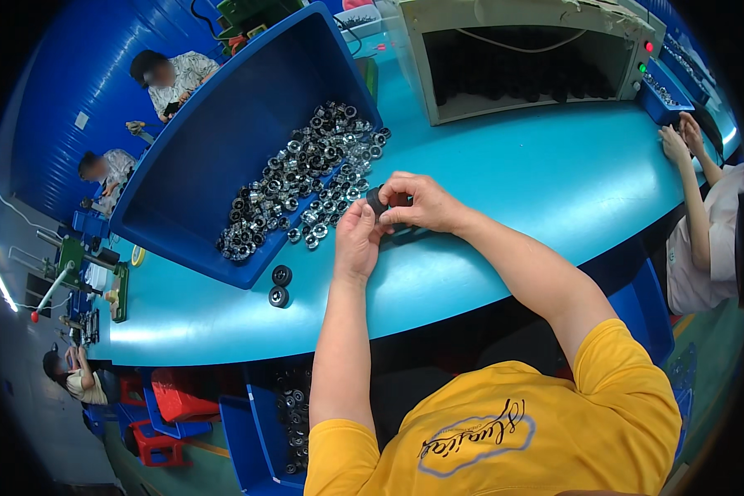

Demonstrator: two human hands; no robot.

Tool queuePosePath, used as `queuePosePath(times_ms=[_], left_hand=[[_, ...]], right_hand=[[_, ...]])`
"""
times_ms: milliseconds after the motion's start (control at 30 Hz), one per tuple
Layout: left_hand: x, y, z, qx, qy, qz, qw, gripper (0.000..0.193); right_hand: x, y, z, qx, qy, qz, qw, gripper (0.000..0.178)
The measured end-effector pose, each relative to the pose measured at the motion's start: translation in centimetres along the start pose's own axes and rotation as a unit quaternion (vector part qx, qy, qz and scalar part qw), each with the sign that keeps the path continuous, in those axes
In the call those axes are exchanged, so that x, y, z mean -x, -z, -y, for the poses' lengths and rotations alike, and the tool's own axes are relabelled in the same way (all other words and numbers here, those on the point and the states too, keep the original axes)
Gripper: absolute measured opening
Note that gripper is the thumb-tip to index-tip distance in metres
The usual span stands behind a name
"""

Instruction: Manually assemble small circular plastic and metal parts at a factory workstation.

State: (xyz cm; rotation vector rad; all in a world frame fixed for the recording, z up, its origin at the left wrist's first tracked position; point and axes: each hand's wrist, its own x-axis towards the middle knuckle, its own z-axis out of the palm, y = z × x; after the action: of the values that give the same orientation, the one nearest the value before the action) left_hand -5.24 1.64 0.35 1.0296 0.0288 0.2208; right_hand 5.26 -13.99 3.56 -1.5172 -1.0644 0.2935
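Both my hands are closed on a small black toy-wheel tyre just above the table. My left hand pinches it from the near left side, and my right hand grips it from the right with bent fingers. The fingers hide part of the tyre, and I cannot tell whether a hub sits inside it. To the left of my hands, shiny chrome-and-black wheel hubs lie heaped in a tilted blue bin. Two black-tyred wheels rest on the table, close to the bin's near edge.
The turquoise table curves across the view. At its far side stands a grey box machine with dark pieces inside. A green hand press is at the left. A co-worker's hands are at the right, near a smaller blue bin.
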Motion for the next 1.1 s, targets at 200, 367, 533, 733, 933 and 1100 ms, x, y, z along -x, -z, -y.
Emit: queuePosePath(times_ms=[200,367,533,733,933,1100], left_hand=[[-0.1,0.3,0.1,-0.011,-0.008,-0.012,1.000,0.029],[0.0,-0.3,0.0,-0.039,-0.017,-0.032,0.999,0.030],[-0.1,-0.4,0.2,-0.091,-0.026,-0.047,0.994,0.028],[0.0,0.0,0.3,-0.078,-0.018,-0.027,0.996,0.025],[-0.2,-0.2,0.6,-0.129,-0.019,-0.025,0.991,0.021],[-0.1,-0.2,0.8,-0.244,-0.066,-0.071,0.965,0.018]], right_hand=[[0.0,0.0,0.2,0.109,0.080,-0.030,0.990,0.024],[0.1,-0.1,-0.2,-0.040,-0.039,0.018,0.998,0.023],[0.0,0.1,-1.1,-0.121,-0.094,0.047,0.987,0.020],[0.0,0.1,-1.0,-0.234,-0.165,0.050,0.957,0.021],[0.1,0.3,-1.9,-0.282,-0.179,0.054,0.941,0.023],[-0.1,0.5,-2.0,-0.243,-0.187,0.070,0.949,0.022]])
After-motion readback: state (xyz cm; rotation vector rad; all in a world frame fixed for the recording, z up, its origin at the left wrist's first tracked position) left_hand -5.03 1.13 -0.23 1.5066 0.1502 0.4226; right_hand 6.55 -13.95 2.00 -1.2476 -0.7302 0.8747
